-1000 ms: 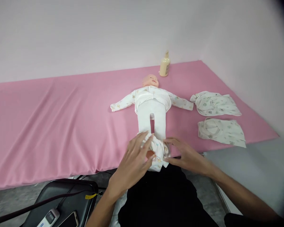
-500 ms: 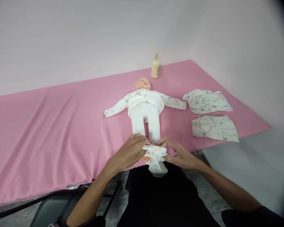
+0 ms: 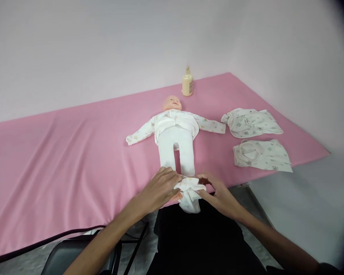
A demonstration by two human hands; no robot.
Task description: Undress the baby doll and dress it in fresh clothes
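A baby doll (image 3: 176, 131) lies on its back, its head away from me, in a white printed top and white leggings. At its feet, my left hand (image 3: 162, 187) is closed on a bunched white printed baby garment (image 3: 190, 204) that hangs over the table's front edge. A bare doll foot (image 3: 177, 197) shows beside the cloth, partly covered by my left fingers. From the other side my right hand (image 3: 216, 194) holds the garment's edge, its thumb on the cloth and its fingers curled above. The doll's other foot is hidden.
The doll is on a pink-covered table (image 3: 103, 152). A pump bottle (image 3: 187, 84) stands behind its head. Two folded white printed garments, an upper one (image 3: 253, 124) and a lower one (image 3: 265, 156), lie at the right. Below the front edge is a dark chair (image 3: 77, 252).
My right hand has shifted slightly right, with a wider gap between thumb and fingers. The garment's upper edge is drawn slightly to the right. My left hand has hardly moved.
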